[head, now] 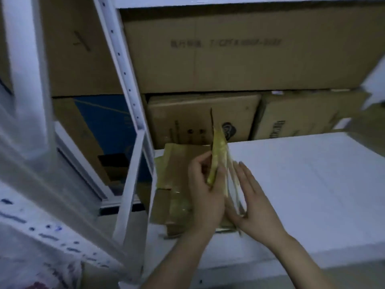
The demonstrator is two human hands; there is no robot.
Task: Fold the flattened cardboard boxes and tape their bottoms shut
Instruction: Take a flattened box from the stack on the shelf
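Looks early in the job: nothing folded into shape yet, no bottom taped shut, no tape roll in sight. Only flattened cardboard boxes so far, standing on edge on the white shelf near its left end, beside the rack upright, with more flat cardboard lying beneath and to the left, patched with yellowish old tape. Left to do, judging by that: separate one flat, square it open, fold in the bottom flaps, tape the seam, then repeat for the rest. Left hand clamped on the front piece of the upright bundle, fingers curled over its yellow-taped edge, seemingly parting it from the others. Right hand spread flat, fingers straight, pressed against the bundle's right face as if to steady it, gripping nothing. Behind, large closed cartons stacked at the back. Too blurred to count the flats in the bundle.
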